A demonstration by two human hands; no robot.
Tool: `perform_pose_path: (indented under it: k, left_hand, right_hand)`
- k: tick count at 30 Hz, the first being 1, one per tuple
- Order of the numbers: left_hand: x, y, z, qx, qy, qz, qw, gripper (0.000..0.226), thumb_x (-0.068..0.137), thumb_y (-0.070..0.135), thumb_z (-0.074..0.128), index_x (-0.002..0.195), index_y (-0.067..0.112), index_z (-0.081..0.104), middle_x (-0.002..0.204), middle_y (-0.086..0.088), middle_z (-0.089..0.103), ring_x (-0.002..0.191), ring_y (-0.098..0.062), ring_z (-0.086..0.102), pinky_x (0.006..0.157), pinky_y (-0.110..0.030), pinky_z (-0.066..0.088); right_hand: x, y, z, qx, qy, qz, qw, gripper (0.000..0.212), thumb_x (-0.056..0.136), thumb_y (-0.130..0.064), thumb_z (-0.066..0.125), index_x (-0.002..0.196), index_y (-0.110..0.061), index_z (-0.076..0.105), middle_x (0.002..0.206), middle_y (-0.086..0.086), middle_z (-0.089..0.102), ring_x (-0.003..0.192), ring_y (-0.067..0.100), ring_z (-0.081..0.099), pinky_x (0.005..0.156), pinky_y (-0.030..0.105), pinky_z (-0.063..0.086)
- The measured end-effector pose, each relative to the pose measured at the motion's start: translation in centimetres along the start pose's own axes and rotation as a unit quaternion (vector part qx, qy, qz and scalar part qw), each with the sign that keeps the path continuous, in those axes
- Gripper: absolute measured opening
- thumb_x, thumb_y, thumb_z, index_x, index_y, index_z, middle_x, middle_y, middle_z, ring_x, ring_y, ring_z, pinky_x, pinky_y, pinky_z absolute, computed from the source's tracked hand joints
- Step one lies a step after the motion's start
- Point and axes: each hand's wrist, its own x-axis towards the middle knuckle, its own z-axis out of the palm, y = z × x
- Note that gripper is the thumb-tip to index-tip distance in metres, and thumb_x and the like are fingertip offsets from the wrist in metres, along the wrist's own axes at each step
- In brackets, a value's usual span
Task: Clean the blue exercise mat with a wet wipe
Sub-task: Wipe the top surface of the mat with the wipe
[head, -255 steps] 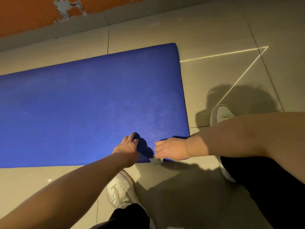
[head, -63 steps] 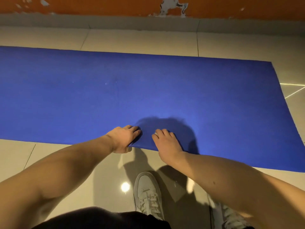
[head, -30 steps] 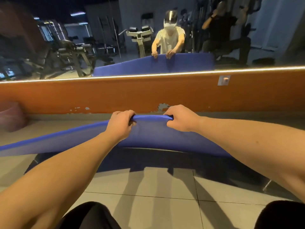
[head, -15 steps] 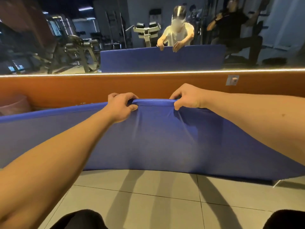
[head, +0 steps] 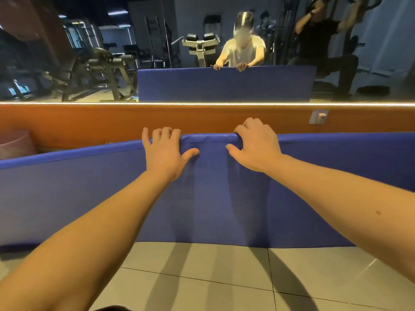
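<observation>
The blue exercise mat stands upright on its long edge on the tiled floor, its near face towards me. My left hand holds the top edge, with fingers hooked over it, the little finger sticking up and the thumb spread on the near face. My right hand grips the same edge a little to the right, fingers curled over the top and thumb on the near side. No wet wipe is in view.
Behind the mat runs an orange wall band with a socket, and a mirror above it reflects gym machines and a person exercising. A pink object sits at the far left. Tiled floor lies in front.
The mat went from flat on the floor to standing upright on its long edge. In the last half second my left hand's fingers have spread wider on the top edge.
</observation>
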Motion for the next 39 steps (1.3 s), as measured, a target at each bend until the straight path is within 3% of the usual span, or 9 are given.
perform_pose_path:
  k: [3,7,10,14,18,27,33,37,39]
  left_hand:
    - [0.4,0.3,0.1,-0.028,0.007,-0.059,0.998,0.062,0.078,0.081,0.053,0.101,0.024,0.059,0.104,0.002,0.059,0.106,-0.026,0.051,0.113,-0.049,0.02]
    - [1.5,-0.1,-0.8,-0.107,0.006,-0.052,0.993,0.053,0.074,0.075,0.066,0.083,0.024,0.055,0.087,0.008,0.054,0.092,-0.02,0.045,0.092,-0.039,0.028]
    - [2.1,-0.8,-1.2,-0.118,0.005,-0.037,0.992,0.053,0.074,0.076,0.064,0.079,0.025,0.052,0.083,0.008,0.051,0.09,-0.018,0.042,0.088,-0.039,0.028]
    - [3.6,-1.6,-2.3,-0.104,-0.062,-0.022,0.992,0.062,0.074,0.081,0.059,0.072,0.019,0.05,0.072,0.003,0.051,0.08,-0.021,0.044,0.078,-0.037,0.027]
    - [5.3,-2.4,-2.8,-0.111,-0.115,-0.021,0.987,0.063,0.077,0.08,0.057,0.069,0.019,0.043,0.066,-0.001,0.05,0.068,-0.018,0.043,0.082,-0.039,0.03]
    - [8.8,-2.6,1.4,-0.089,-0.196,0.0,0.977,0.067,0.073,0.086,0.052,0.075,0.018,0.053,0.072,-0.002,0.056,0.078,-0.021,0.053,0.085,-0.043,0.031]
    - [9.6,-2.7,9.6,-0.07,-0.179,-0.003,0.981,0.059,0.073,0.085,0.055,0.083,0.027,0.056,0.084,0.004,0.057,0.098,-0.022,0.046,0.093,-0.044,0.029]
    - [10.0,-2.3,15.1,-0.05,-0.162,-0.015,0.985,0.061,0.073,0.085,0.056,0.084,0.025,0.06,0.083,0.002,0.058,0.094,-0.024,0.047,0.091,-0.043,0.029]
    - [10.4,-2.2,17.7,-0.044,-0.163,-0.022,0.985,0.06,0.074,0.084,0.057,0.086,0.025,0.06,0.087,0.003,0.058,0.096,-0.024,0.047,0.096,-0.045,0.029]
  right_hand:
    - [0.9,0.2,-0.2,-0.043,-0.036,-0.003,0.998,0.051,0.092,-0.075,0.043,0.089,-0.026,0.056,0.084,-0.004,0.054,0.075,0.018,0.052,0.056,0.031,0.041]
    - [2.1,0.6,-1.1,0.012,-0.094,-0.007,0.996,0.049,0.093,-0.073,0.041,0.074,-0.028,0.043,0.071,-0.008,0.049,0.063,0.011,0.046,0.051,0.026,0.027]
    - [2.8,1.1,-1.3,0.075,-0.113,-0.003,0.991,0.05,0.093,-0.071,0.044,0.073,-0.026,0.049,0.068,-0.005,0.053,0.062,0.013,0.048,0.054,0.027,0.031]
    - [3.9,1.4,-1.4,0.149,-0.142,0.0,0.979,0.06,0.093,-0.068,0.049,0.07,-0.014,0.056,0.065,0.004,0.05,0.06,0.019,0.043,0.054,0.032,0.03]
    - [5.3,1.6,-0.8,0.218,-0.157,0.016,0.963,0.06,0.093,-0.065,0.054,0.075,-0.01,0.069,0.067,0.007,0.059,0.062,0.021,0.051,0.058,0.035,0.039]
    - [7.2,3.0,4.4,0.275,-0.23,0.058,0.932,0.058,0.097,-0.06,0.051,0.077,-0.012,0.075,0.076,0.009,0.069,0.07,0.02,0.066,0.066,0.03,0.052]
    - [6.8,4.8,12.6,0.261,-0.197,0.041,0.944,0.037,0.096,-0.057,0.057,0.082,-0.024,0.065,0.082,-0.002,0.061,0.078,0.018,0.058,0.071,0.037,0.048]
    - [7.9,5.9,17.3,0.077,-0.197,-0.002,0.977,0.033,0.095,-0.061,0.055,0.081,-0.031,0.052,0.076,-0.009,0.039,0.085,0.023,0.041,0.074,0.038,0.031]
    - [8.6,5.6,20.0,-0.004,-0.173,0.021,0.985,0.035,0.094,-0.064,0.053,0.09,-0.032,0.064,0.081,-0.005,0.043,0.09,0.022,0.038,0.075,0.039,0.031]
